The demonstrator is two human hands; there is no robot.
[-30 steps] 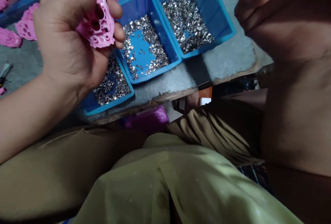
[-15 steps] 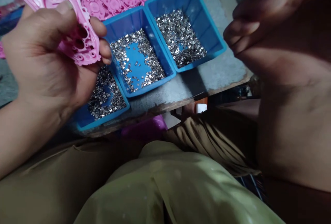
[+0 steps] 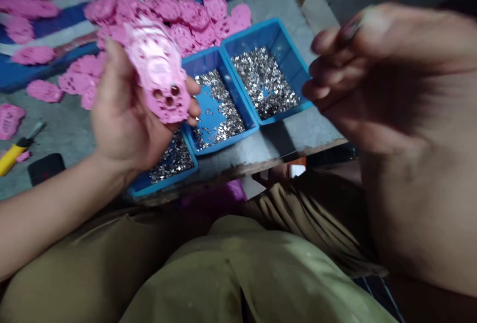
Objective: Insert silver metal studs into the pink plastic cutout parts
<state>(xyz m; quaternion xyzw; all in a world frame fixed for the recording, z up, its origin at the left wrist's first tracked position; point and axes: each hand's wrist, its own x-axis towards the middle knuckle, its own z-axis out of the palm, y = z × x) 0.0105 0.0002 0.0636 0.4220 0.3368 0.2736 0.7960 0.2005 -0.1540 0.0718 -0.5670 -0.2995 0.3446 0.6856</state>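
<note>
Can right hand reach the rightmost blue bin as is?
Probably yes: right hand hovers near the rightmost bin, open-topped, nothing over it; left hand and pink part sit over the other bins.

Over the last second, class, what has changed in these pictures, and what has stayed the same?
The right hand has come down and in, fingertips now beside the right blue bin. The left hand has turned the pink plastic part it grips more face-on. Its grip and the three bins of metal bits stayed put.
</note>
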